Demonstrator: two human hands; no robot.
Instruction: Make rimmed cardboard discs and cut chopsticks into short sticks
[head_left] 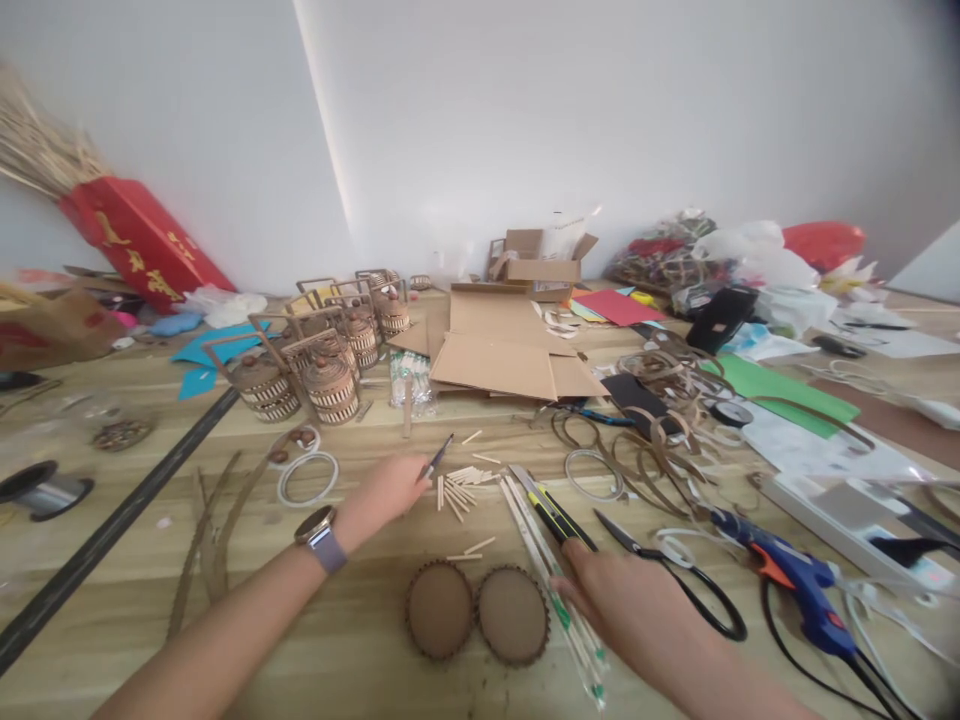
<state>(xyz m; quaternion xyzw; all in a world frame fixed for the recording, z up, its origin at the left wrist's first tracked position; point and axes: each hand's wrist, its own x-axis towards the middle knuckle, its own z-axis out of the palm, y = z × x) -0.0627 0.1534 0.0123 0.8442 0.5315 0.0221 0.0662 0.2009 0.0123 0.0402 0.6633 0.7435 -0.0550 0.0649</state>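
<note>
My left hand [384, 492], a watch on its wrist, is closed around a slim dark pen [436, 458] that points up and away. Right beside the pen's lower end lies a loose pile of short pale wooden sticks [456, 490]. My right hand [619, 592] is closed on the rear of a black and yellow utility knife [549, 508], which lies along the table. Under and beside that hand are long sticks in a clear wrapper with green print [574, 625]. Two round brown discs with notched rims, a left disc [439, 610] and a right disc [514, 615], lie between my forearms.
Black-handled scissors [675, 565] and a blue glue gun [802, 590] lie to the right. Brown strips [660, 430] curl behind them. Flattened cardboard [495, 362] fills the middle back. Several small woven baskets [330, 385] stand back left, near a white ring [307, 480].
</note>
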